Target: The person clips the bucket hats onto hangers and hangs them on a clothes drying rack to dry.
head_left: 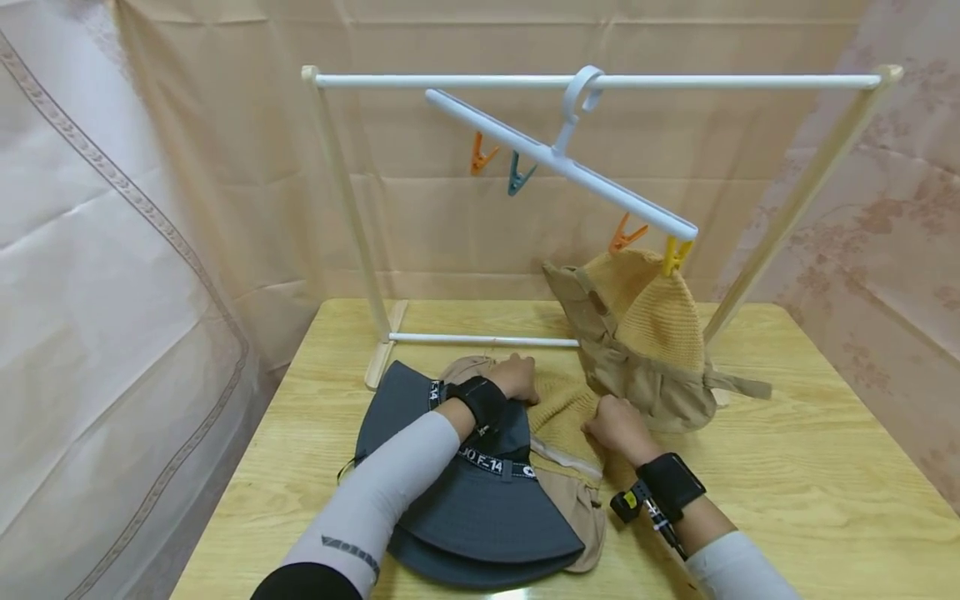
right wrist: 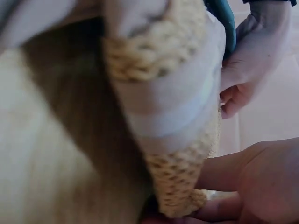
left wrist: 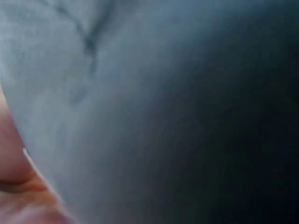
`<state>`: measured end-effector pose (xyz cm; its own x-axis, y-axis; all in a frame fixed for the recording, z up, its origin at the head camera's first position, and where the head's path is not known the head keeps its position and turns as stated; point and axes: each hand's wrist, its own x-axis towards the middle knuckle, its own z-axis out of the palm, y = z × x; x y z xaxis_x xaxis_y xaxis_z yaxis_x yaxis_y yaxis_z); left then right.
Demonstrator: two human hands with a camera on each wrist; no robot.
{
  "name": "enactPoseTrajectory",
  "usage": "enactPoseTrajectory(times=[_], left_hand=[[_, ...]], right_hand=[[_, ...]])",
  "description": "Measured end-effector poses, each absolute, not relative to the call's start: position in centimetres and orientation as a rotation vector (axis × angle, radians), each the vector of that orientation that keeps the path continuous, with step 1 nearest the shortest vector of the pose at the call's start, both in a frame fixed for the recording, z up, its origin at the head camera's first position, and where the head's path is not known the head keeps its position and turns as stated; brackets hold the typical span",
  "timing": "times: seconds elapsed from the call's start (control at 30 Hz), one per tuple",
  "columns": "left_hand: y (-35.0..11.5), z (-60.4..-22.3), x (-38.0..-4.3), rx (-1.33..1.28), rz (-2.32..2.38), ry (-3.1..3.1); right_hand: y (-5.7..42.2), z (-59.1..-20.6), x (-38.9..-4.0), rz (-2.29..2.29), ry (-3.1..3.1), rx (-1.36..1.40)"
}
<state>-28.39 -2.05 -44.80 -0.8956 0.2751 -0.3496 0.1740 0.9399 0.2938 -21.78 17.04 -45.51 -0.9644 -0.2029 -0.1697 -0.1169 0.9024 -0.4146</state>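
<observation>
On the table a tan sun hat with a woven yellow crown (head_left: 564,408) lies partly under a dark grey bucket hat (head_left: 480,508). My right hand (head_left: 617,427) pinches the woven crown at its right side. In the right wrist view, the right thumb and fingers (right wrist: 261,186) close around the narrow folded end of the crown (right wrist: 175,172). My left hand (head_left: 516,379) grips the far left edge of this hat, its wrist over the dark hat. Dark grey cloth (left wrist: 140,107) fills most of the left wrist view, hiding the left fingertips.
A white rail (head_left: 465,81) on a wooden stand spans the back. From it a tilted light-blue hanger (head_left: 562,158) hangs with several clips. Its yellow clip (head_left: 676,254) holds a second tan woven hat (head_left: 645,367), low beside my right hand.
</observation>
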Motion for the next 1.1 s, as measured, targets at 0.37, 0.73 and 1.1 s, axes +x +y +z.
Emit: enactPoseTrajectory(times=[0.37, 0.73, 1.1], left_hand=[[-1.1, -44.3, -28.5, 0.338, 0.354, 2.701], [-1.6, -44.7, -27.1, 0.318, 0.421, 2.677], [-1.2, -44.4, -27.4, 0.289, 0.405, 2.704]], right_hand=[[17.7, -45.3, -22.5, -0.559, 2.864, -0.263], [17.0, -46.2, -21.3, -0.543, 2.881, -0.260], [17.0, -46.1, -21.9, -0.604, 2.906, -0.293]])
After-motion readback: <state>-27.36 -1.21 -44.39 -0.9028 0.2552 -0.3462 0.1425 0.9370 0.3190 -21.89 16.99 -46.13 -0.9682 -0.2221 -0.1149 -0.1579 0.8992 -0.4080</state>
